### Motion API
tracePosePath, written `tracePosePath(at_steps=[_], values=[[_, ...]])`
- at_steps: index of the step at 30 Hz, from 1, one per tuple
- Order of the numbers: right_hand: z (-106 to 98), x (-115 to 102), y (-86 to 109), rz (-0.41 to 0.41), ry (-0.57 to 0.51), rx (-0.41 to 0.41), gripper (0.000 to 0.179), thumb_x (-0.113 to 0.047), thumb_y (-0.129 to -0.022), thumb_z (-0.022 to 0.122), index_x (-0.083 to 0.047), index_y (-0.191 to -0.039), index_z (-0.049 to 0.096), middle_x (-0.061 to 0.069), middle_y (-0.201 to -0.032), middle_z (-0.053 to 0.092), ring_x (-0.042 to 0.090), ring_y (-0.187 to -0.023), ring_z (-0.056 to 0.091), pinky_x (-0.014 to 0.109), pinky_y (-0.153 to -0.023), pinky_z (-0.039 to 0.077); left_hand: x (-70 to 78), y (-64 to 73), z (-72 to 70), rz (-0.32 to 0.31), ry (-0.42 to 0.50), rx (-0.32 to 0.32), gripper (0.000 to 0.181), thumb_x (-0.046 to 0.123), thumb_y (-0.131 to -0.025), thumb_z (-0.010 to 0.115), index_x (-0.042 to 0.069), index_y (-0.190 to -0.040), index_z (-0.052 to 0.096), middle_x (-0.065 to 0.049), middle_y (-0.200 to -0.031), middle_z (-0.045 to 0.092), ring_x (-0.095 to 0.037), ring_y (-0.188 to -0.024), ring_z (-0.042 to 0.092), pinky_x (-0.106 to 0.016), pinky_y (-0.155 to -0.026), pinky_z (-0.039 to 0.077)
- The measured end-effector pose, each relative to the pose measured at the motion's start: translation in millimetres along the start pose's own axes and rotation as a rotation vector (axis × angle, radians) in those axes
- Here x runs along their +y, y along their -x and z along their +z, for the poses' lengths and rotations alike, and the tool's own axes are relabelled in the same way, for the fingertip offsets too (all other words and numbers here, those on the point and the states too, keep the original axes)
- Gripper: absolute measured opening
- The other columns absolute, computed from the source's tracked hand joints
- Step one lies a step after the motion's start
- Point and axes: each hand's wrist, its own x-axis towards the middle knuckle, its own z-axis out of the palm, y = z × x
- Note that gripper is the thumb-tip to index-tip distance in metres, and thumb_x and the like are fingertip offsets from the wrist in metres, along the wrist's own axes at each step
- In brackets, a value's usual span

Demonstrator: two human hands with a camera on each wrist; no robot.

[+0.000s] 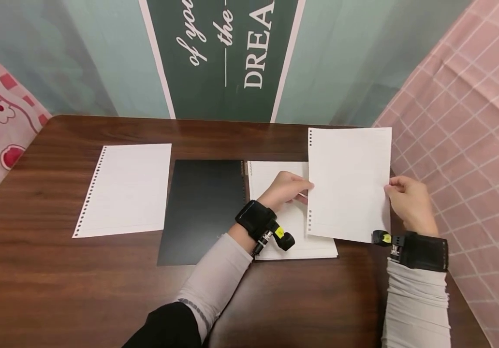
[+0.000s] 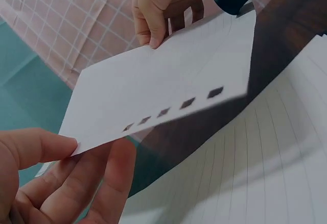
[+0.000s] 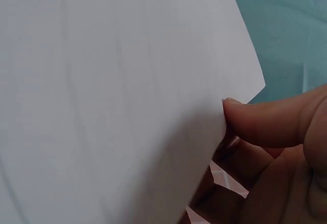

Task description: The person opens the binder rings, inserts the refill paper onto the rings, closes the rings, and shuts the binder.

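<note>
The head view lays out the whole tabletop (image 1: pixel 49 285): a white sheet (image 1: pixel 125 191) with a punched left edge lies at the left, a black cover (image 1: pixel 203 208) in the middle, and a stack of paper (image 1: pixel 308 249) just beside the cover's right edge. From there most of the paper looks plain white. The left wrist view brings out ruled lines running across the stack, and close up it shows square holes along the near edge of the loose sheet (image 1: pixel 349 183). The right wrist view shows faint lines on that sheet too, and the thumb lying on its face near a corner, with fingers behind the edge.

The loose sheet is held up between the hands, its lower left part overlapping the stack as seen from the head. The left hand (image 1: pixel 286 188) pinches the punched edge between thumb and fingers, reaching over the stack. The right hand (image 1: pixel 412 203) pinches the opposite edge, near the pink gridded cloth (image 1: pixel 471 193).
</note>
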Motion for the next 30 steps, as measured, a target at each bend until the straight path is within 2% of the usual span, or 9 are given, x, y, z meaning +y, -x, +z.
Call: tracePosePath(at_steps=[5,7,9,12,15,21,24,30], values=[[7.0,-6.7,1.4,-0.021,-0.006,-0.007,0.035,-0.014,-0.101,0.048,0.014,-0.118,0.058,0.028,-0.104,0.062,-0.001,-0.069,0.046,0.015,-0.059,0.039,-1.2,6.4,-7.5,0.034,-0.016,0.026,0.023,0.018,-0.094,0.064,0.001,-0.103,0.075,-0.014,-0.091,0.076,-0.015,-0.067,0.071,-0.023,-0.054,0.032],[9.3,-9.2,1.8,-0.027,-0.013,-0.020,0.035,-0.014,-0.101,0.048,0.015,-0.118,0.057,0.028,-0.103,0.062,0.003,-0.072,0.047,0.016,-0.060,0.039,-1.8,7.9,-10.2,0.041,-0.010,0.024,0.023,0.016,-0.095,0.063,-0.002,-0.101,0.075,-0.017,-0.090,0.075,-0.018,-0.065,0.071,-0.022,-0.053,0.033],[11.3,-11.2,2.3,-0.038,-0.011,-0.039,0.034,-0.013,-0.101,0.047,0.015,-0.118,0.057,0.028,-0.103,0.061,0.008,-0.074,0.049,0.017,-0.060,0.040,-2.9,9.3,-12.7,0.041,-0.005,0.014,0.023,0.014,-0.095,0.062,-0.005,-0.100,0.074,-0.018,-0.089,0.075,-0.019,-0.064,0.070,-0.022,-0.055,0.038],[14.4,-13.5,3.0,-0.064,0.004,-0.060,0.034,-0.012,-0.101,0.047,0.016,-0.118,0.056,0.029,-0.102,0.060,0.020,-0.080,0.052,0.019,-0.061,0.039,-4.6,11.6,-16.6,0.045,-0.025,0.004,0.024,0.014,-0.096,0.060,-0.006,-0.100,0.074,-0.018,-0.090,0.074,-0.018,-0.064,0.070,-0.022,-0.065,0.047],[18.8,-15.2,3.1,-0.087,0.000,-0.078,0.034,-0.012,-0.102,0.046,0.016,-0.118,0.056,0.030,-0.103,0.060,0.025,-0.084,0.053,0.022,-0.064,0.039,-5.9,15.2,-21.7,0.043,-0.043,0.013,0.024,0.014,-0.096,0.060,-0.007,-0.100,0.074,-0.018,-0.091,0.074,-0.019,-0.065,0.070,-0.023,-0.068,0.049],[26.8,-17.2,2.6,-0.074,-0.002,-0.128,0.034,-0.013,-0.103,0.045,0.014,-0.121,0.055,0.029,-0.106,0.061,0.025,-0.085,0.055,0.027,-0.067,0.042,-5.7,20.6,-32.3,0.016,-0.095,0.036,0.024,0.015,-0.096,0.061,-0.005,-0.101,0.075,-0.019,-0.092,0.074,-0.024,-0.070,0.072,-0.026,-0.063,0.043],[27.8,-18.9,3.0,-0.060,-0.004,-0.144,0.035,-0.015,-0.103,0.045,0.013,-0.122,0.055,0.028,-0.105,0.061,0.025,-0.084,0.057,0.027,-0.066,0.042,-4.8,21.1,-35.6,0.009,-0.133,0.044,0.024,0.017,-0.095,0.062,-0.003,-0.102,0.075,-0.016,-0.091,0.074,-0.023,-0.071,0.073,-0.026,-0.066,0.044],[30.7,-22.6,1.5,-0.094,-0.005,-0.147,0.031,-0.014,-0.102,0.047,0.011,-0.118,0.057,0.026,-0.100,0.064,0.017,-0.076,0.056,0.024,-0.062,0.043,-4.2,23.1,-41.1,0.019,-0.162,0.067,0.024,0.016,-0.096,0.061,-0.002,-0.099,0.076,-0.015,-0.091,0.074,-0.020,-0.069,0.072,-0.028,-0.074,0.048]])
